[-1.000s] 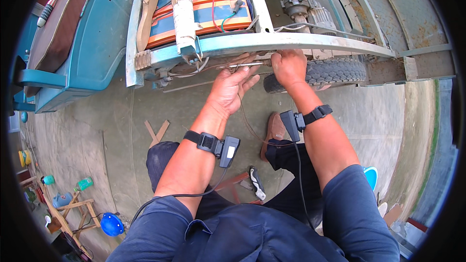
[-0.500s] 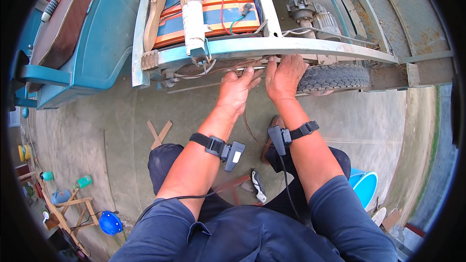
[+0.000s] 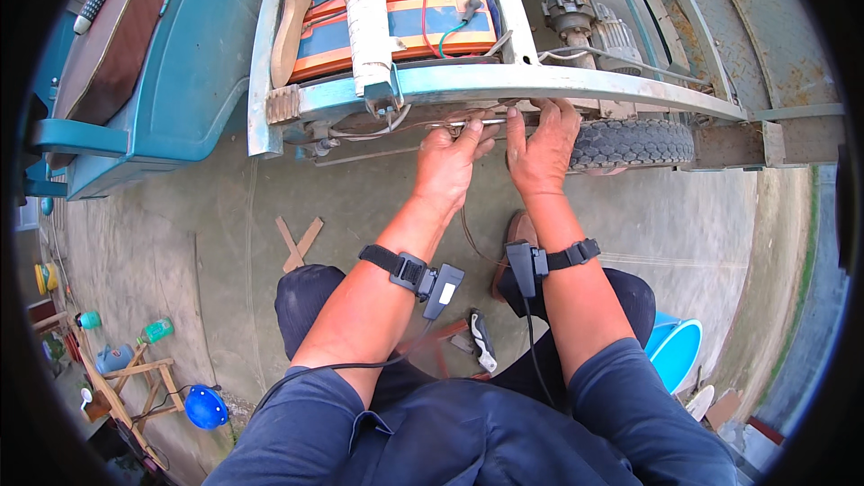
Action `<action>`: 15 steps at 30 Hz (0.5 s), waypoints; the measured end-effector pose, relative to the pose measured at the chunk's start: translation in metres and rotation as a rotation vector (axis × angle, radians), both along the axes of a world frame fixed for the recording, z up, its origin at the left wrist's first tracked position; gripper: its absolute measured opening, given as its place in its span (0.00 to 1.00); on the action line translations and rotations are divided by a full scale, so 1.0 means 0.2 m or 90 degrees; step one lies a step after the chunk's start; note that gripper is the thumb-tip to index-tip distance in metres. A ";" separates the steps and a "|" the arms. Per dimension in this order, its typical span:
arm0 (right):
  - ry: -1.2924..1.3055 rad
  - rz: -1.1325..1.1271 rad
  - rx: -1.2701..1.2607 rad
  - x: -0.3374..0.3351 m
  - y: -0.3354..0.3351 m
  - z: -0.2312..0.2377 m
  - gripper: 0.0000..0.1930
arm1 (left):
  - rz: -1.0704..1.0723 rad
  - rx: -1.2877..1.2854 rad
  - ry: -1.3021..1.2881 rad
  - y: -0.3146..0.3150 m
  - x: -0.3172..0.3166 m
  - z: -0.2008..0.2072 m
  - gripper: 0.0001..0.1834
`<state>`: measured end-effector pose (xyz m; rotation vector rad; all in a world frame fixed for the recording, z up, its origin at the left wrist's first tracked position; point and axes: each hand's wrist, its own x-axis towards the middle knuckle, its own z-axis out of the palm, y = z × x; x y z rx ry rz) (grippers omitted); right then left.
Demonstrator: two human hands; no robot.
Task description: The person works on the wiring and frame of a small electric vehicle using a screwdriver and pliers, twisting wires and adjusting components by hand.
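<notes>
Both hands at the underside of the pale blue frame rail (image 3: 540,80). Left hand (image 3: 446,164) pinches 1 thin metal rod (image 3: 495,121) between thumb and fingers; rod lies roughly level, just below the rail. Right hand (image 3: 544,149): thumb near the rod's right end, fingertips up at the rail; cannot tell whether it grips anything. Tyre (image 3: 634,145) just beside it, to the right. Brown wire (image 3: 467,232) hangs below left hand.

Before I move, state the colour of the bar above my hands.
The bar is light blue, whiter toward the right; best in head view.
</notes>
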<state>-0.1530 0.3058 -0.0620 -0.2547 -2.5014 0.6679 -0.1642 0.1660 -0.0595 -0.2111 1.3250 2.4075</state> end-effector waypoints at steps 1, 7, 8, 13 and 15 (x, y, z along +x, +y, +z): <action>0.020 -0.007 -0.013 0.00 0.00 0.03 0.21 | -0.002 -0.004 -0.003 0.00 0.00 0.00 0.16; -0.113 -0.103 0.026 0.05 -0.01 0.01 0.37 | -0.006 -0.038 0.000 -0.01 -0.01 -0.02 0.16; -0.128 -0.106 0.006 0.05 -0.01 0.00 0.38 | -0.006 -0.043 0.000 -0.01 -0.01 -0.02 0.16; -0.113 -0.108 -0.037 0.04 -0.02 -0.11 0.34 | -0.005 -0.048 -0.020 -0.01 0.00 -0.01 0.15; -0.130 -0.095 -0.064 0.03 -0.03 -0.12 0.33 | -0.001 -0.052 -0.021 -0.02 -0.01 -0.02 0.15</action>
